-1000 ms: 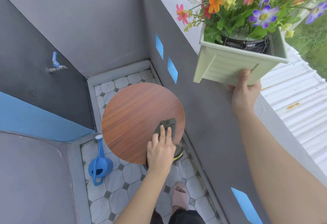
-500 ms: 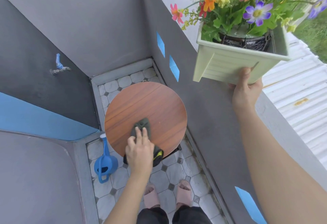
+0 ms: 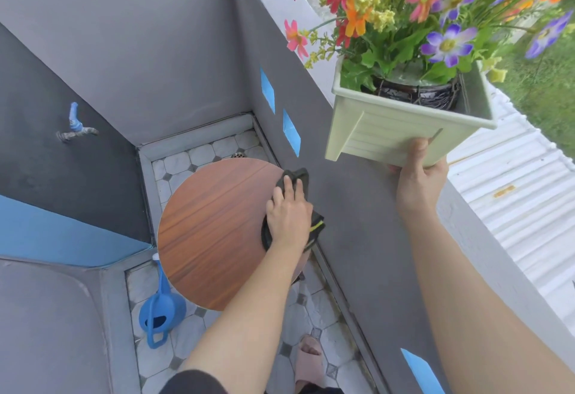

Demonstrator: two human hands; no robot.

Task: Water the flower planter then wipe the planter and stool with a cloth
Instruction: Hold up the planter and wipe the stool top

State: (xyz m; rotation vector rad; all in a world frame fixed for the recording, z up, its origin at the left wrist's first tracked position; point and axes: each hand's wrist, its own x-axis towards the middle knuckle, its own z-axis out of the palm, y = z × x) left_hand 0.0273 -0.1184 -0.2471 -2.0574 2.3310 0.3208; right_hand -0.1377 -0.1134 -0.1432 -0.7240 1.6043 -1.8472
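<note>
A round wooden stool (image 3: 214,232) stands on the tiled floor in the corner. My left hand (image 3: 287,216) lies flat with straight fingers on a dark green cloth (image 3: 300,177), pressing it onto the stool's right edge beside the grey wall. My right hand (image 3: 418,176) holds a pale green planter (image 3: 389,132) from below, lifted over the wall ledge, thumb on its front face. Colourful flowers (image 3: 435,11) fill the planter.
A blue watering can (image 3: 160,309) sits on the floor left of the stool. A tap (image 3: 76,129) sticks out of the dark wall at left. Grey walls (image 3: 357,207) hem in the corner. My sandalled foot (image 3: 311,359) is below the stool. A corrugated roof (image 3: 513,194) lies beyond the ledge.
My left hand slid the cloth from the stool's near-left part across to its right edge. The planter stays held up in my right hand.
</note>
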